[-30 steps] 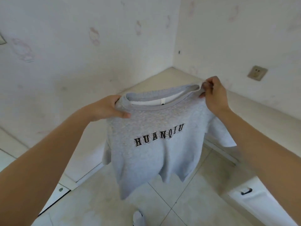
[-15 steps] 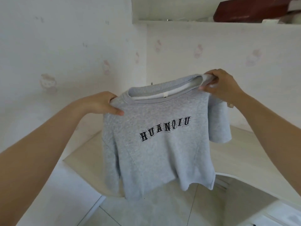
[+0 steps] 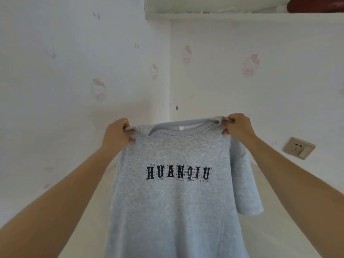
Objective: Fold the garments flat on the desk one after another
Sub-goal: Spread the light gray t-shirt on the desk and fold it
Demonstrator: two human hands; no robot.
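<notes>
Open desk either side of the hanging shirt; walls seemingly close behind, shelf overhead.

the t-shirt is showing a heathered light grey, with dark navy lettering running across its chest and a white lining peeking inside its collar. behind the t-shirt, the wallpaper is carrying faded pink cartoon figures on white. right of the t-shirt, a socket plate is looking beige. above the t-shirt, a white shelf is bearing something dark red. the desk is appearing cream.
</notes>
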